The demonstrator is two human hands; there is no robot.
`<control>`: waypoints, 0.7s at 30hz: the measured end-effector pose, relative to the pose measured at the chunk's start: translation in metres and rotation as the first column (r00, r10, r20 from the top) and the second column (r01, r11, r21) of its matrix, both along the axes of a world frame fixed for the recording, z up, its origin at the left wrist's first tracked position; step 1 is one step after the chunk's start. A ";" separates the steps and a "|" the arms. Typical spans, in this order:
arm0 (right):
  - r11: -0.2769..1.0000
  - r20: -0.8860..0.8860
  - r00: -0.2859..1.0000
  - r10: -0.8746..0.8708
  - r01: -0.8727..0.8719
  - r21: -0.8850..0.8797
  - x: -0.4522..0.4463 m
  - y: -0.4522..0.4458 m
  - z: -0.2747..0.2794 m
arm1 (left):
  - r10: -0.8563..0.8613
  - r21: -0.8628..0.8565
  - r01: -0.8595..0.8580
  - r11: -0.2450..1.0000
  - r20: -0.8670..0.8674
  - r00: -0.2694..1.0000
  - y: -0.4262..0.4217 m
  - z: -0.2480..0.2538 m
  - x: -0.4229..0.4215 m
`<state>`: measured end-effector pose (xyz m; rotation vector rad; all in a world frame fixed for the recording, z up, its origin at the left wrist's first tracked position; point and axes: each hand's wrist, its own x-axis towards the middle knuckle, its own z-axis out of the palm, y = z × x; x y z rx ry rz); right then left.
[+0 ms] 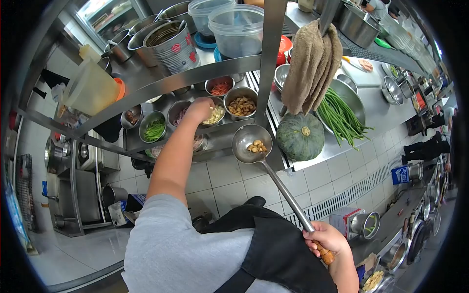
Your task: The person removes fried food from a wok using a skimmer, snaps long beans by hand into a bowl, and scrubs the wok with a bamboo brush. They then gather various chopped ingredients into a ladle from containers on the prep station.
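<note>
My right hand (325, 240) grips the wooden handle end of a long metal ladle (242, 151). A few brown mushroom-like pieces (257, 146) lie in its round bowl. Over the rack of small pans, my left hand (199, 110) has its fingers curled together at a pan of chopped pale-yellow pieces (215, 114), perhaps garlic. Its fingertips are hard to make out. To its left is a pan of purplish chopped pieces (180, 113), partly behind the hand. Brown cut pieces fill the pan (242, 103) on the right, and red strips the pan (219, 86) behind.
A steel shelf rail (171, 80) crosses above the pans, joined to an upright post (269, 63). A brown towel (312, 66) hangs over a green pumpkin (300, 136). Long green beans (342, 115) overhang the counter. Chopped greens (155, 128) sit left. Another person (427, 149) stands far right.
</note>
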<state>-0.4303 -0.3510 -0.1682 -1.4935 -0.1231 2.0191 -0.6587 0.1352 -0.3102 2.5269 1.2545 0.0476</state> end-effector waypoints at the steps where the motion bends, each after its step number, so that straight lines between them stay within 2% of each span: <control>1: 1.000 0.001 1.000 0.002 -0.002 0.001 0.000 0.001 0.000 | 0.005 0.010 -0.005 1.000 0.010 1.000 0.001 0.000 0.000; 9: 1.000 -0.013 1.000 0.025 -0.025 0.002 -0.004 0.007 -0.004 | 0.011 0.022 -0.010 1.000 -0.031 0.999 -0.009 -0.009 0.016; 11: 0.999 -0.011 0.999 0.036 -0.036 -0.002 -0.004 0.009 -0.004 | 0.043 0.027 -0.044 0.999 0.062 0.997 -0.002 -0.017 0.017; 13: 0.999 -0.011 0.999 0.040 -0.040 -0.006 -0.004 0.010 -0.003 | 0.016 0.017 -0.017 1.000 0.079 0.997 0.004 -0.018 0.009; 15: 0.997 0.019 0.997 0.073 -0.073 0.009 -0.004 0.011 -0.002 | -0.018 0.005 0.017 1.000 0.095 0.995 0.004 -0.008 0.004; 17: 0.998 0.009 0.998 0.067 -0.067 0.001 -0.004 0.012 -0.003 | 0.090 -0.071 -0.081 0.994 0.119 0.989 0.005 0.002 0.000; 19: 0.998 0.002 0.998 0.064 -0.064 -0.006 -0.004 0.013 -0.004 | 0.068 -0.042 -0.062 0.997 0.143 0.987 0.003 0.010 -0.003; 21: 0.998 -0.014 0.998 0.068 -0.068 0.006 -0.004 0.014 -0.005 | 0.144 -0.118 -0.125 0.985 0.173 0.974 -0.017 0.044 -0.001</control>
